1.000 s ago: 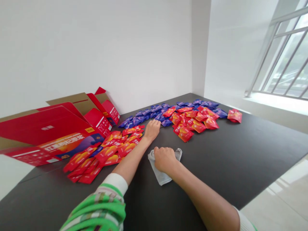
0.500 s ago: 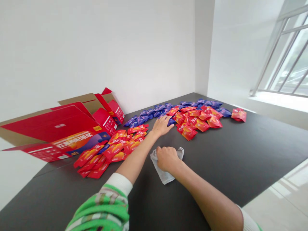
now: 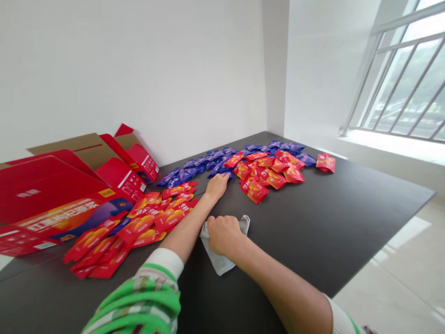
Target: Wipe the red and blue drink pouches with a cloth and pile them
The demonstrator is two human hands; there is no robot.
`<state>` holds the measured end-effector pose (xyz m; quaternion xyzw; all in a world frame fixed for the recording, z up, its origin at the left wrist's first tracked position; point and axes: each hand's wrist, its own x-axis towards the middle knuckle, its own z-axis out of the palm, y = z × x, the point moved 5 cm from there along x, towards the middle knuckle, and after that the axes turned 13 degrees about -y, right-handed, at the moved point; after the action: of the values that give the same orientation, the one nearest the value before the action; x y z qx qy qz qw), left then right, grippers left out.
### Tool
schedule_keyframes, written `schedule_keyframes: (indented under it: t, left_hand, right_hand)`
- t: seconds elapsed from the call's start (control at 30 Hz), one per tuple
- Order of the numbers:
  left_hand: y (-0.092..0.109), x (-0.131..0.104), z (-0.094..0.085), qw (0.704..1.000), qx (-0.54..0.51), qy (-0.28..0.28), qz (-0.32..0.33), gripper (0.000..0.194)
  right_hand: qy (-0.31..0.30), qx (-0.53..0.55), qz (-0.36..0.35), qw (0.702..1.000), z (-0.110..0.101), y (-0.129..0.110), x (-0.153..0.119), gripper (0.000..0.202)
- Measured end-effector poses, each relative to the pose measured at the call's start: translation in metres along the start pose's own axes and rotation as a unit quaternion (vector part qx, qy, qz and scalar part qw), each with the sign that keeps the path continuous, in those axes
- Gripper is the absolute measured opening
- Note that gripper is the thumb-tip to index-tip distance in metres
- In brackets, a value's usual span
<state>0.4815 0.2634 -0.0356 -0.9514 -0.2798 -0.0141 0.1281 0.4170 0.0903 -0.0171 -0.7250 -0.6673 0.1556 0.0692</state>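
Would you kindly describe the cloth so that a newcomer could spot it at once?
Find the dark table, then the person's curled right hand. The cloth shows from under that hand. It is plain pale grey, unlike the bright red pouches and purple pouches.

our grey cloth [image 3: 219,266], bunched in our right hand [image 3: 225,235], purple pouches [image 3: 194,169], overlapping in a band, close to our left hand [image 3: 217,185]
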Motion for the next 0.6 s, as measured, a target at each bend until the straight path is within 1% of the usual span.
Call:
schedule_keyframes:
  t: [0.1, 0.17, 0.23, 0.3, 0.37, 0.43, 0.47, 0.53, 0.6]
  left_hand:
    - [-0.006, -0.012, -0.008, 1.000, 0.018, 0.009, -0.013, 0.029]
    - [-0.008, -0.022, -0.018, 0.999, 0.027, 0.023, -0.020, 0.028]
    - [-0.009, -0.036, -0.029, 0.998, 0.033, 0.041, -0.023, 0.028]
    - [-0.011, -0.057, -0.039, 0.997, 0.037, 0.054, -0.028, 0.028]
    - [-0.017, -0.086, -0.044, 0.997, 0.038, 0.067, -0.030, 0.028]
    - [-0.023, -0.123, -0.045, 0.995, 0.030, 0.091, -0.013, 0.027]
    - [-0.026, -0.144, -0.045, 0.994, 0.020, 0.106, 0.005, 0.026]
    - [-0.028, -0.185, -0.040, 0.992, -0.002, 0.114, 0.061, 0.027]
    - [-0.025, -0.222, -0.034, 0.987, -0.014, 0.106, 0.116, 0.029]
  right_hand:
    - [-0.020, -0.001, 0.010, 1.000, -0.001, 0.002, 0.000, 0.029]
    - [-0.027, 0.003, 0.012, 1.000, -0.002, 0.003, 0.001, 0.030]
    - [-0.020, 0.011, 0.023, 0.999, -0.004, 0.008, 0.002, 0.030]
    - [-0.001, 0.025, 0.061, 0.998, -0.007, 0.017, 0.002, 0.029]
    - [0.026, 0.040, 0.119, 0.992, -0.013, 0.030, 0.002, 0.028]
    - [0.048, 0.054, 0.176, 0.982, -0.020, 0.046, 0.000, 0.028]
    - [0.056, 0.062, 0.196, 0.977, -0.024, 0.054, -0.001, 0.028]
    - [0.063, 0.074, 0.224, 0.970, -0.031, 0.066, -0.001, 0.028]
    - [0.064, 0.080, 0.222, 0.970, -0.034, 0.069, 0.000, 0.027]
